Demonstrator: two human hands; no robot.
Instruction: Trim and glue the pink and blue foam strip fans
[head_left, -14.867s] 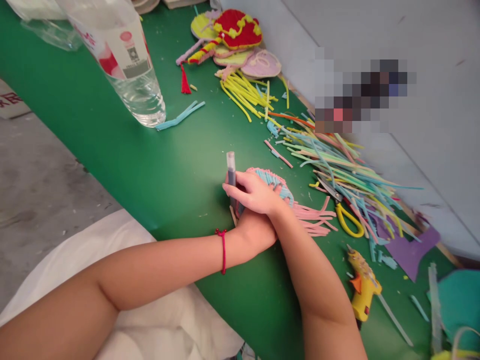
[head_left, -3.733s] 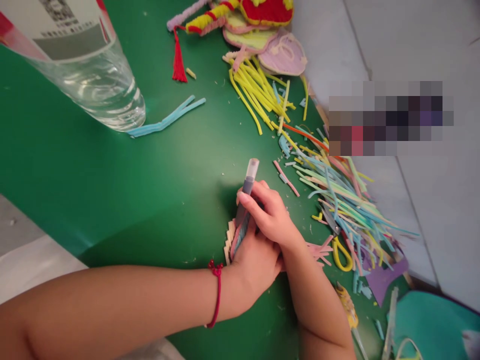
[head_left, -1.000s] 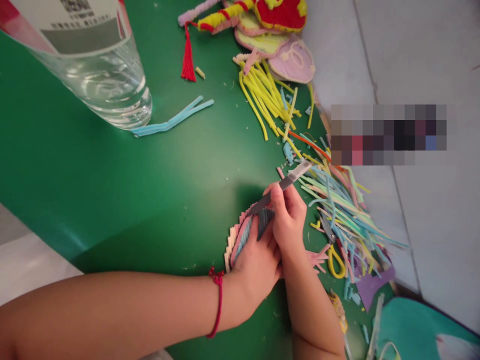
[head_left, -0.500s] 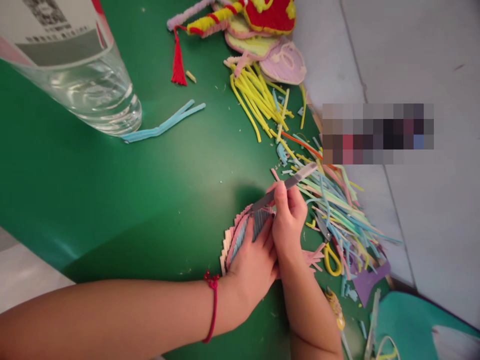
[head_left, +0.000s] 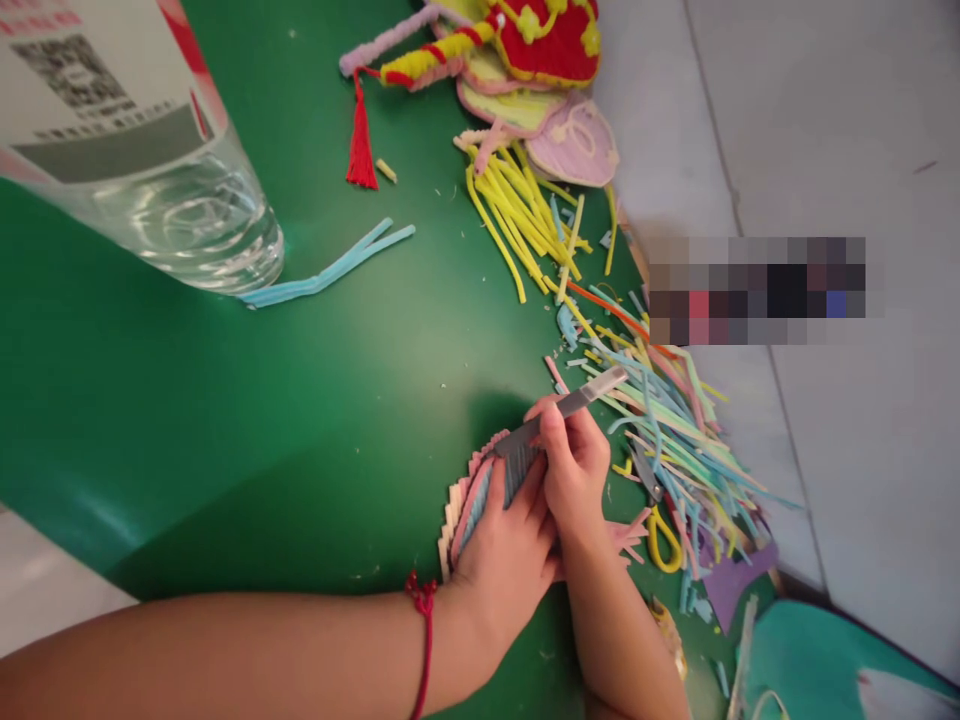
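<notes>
Striped craft piece (head_left: 480, 496): lower centre of frame, on green counter (head_left: 262, 420) | left hand (head_left: 504, 545) spread flat over it, gripping nothing | right hand (head_left: 574, 465) closed round grey pen-like tool (head_left: 574, 401) — advice: press evenly, steer tip away from fingers

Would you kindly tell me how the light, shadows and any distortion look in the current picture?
In the head view, a soft sheen lightens the green table, with a broad shadow above the left forearm; also in the head view, bright glints mark the base of the bottle, which seems stretched toward the corner, and a pixelated patch hides detail at right.
</notes>
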